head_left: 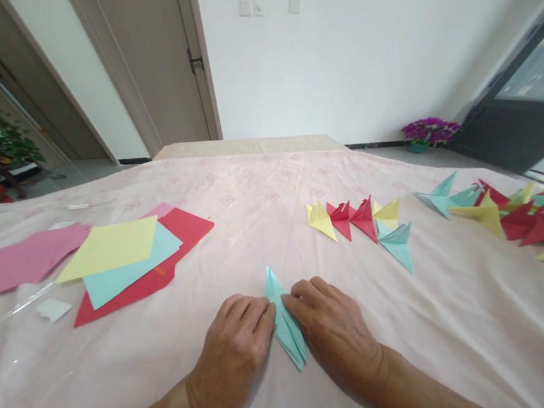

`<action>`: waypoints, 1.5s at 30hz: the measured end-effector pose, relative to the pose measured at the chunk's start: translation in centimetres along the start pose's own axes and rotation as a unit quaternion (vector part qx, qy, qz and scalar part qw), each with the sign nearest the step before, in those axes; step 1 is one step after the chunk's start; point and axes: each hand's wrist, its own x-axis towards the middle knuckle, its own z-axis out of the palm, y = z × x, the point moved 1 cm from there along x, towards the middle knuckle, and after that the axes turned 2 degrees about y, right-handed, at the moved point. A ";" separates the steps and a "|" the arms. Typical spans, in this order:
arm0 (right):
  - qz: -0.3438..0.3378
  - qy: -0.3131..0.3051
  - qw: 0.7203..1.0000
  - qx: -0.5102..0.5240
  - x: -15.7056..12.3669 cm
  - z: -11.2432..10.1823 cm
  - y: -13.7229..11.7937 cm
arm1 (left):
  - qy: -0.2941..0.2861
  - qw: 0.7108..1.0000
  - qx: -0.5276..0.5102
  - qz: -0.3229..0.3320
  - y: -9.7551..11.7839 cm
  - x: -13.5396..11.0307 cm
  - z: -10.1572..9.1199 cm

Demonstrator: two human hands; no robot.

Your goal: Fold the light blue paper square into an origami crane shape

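A light teal piece of folded origami paper point(286, 323) lies on the cloth in front of me, long and narrow, pointed at its far end and split into two points at the near end. My left hand point(240, 337) is closed on its left edge, with the thumb and fingertips pressed together there. On the opposite edge my right hand point(333, 325) is closed too, its fingers curled and the tips against the paper. Parts of both edges are hidden under the fingertips.
Left of my hands lie loose square sheets, with a yellow sheet point(114, 246) on top and a pink stack point(26, 257) beside them. Folded paper cranes, including a red crane point(342, 218) and a teal crane point(397, 244), sit to the right. A pink flowered tablecloth point(262, 198) covers the table.
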 end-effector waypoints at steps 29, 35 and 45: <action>0.007 -0.064 0.995 0.079 2.4 -0.3 1.1 | -0.037 0.997 0.057 -0.020 0.5 -0.8 1.6; 0.028 -0.075 0.992 0.097 2.9 -0.2 1.4 | -0.033 0.998 0.058 -0.016 0.5 -0.9 1.8; 0.084 -0.041 0.982 0.163 3.2 0.5 2.3 | -0.034 0.998 0.058 -0.002 0.6 -0.8 1.7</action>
